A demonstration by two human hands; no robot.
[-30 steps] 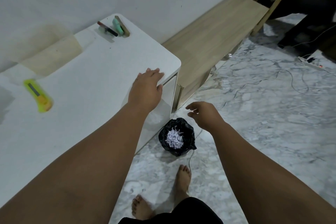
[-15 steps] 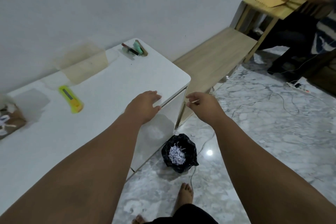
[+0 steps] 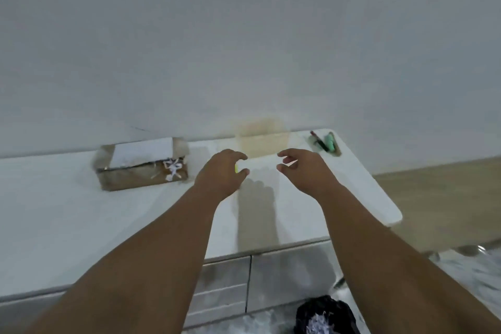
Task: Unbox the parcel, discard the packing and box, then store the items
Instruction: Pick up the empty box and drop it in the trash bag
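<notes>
Brown matt cardboard box, shredded white paper, smooth white cabinet top, pale wood bench.

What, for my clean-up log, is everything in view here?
cardboard box: one, brown, open, on the tabletop at the left, by the wall
shredded paper: a few strands, white, hanging over the box's front edge
yellow thing: one, yellow-green sliver, on the tabletop under the left hand; what it is cannot be told
small items: three, dark, mint green and brown, at the table's far right corner
table: one, white, drawer fronts below
black bag: one, black, on the floor at bottom right, white shreds inside
wooden bench: one, light wood, right of the table
left hand: fingers curled over the yellow thing, grip unclear
right hand: loosely curled, holding nothing
</notes>
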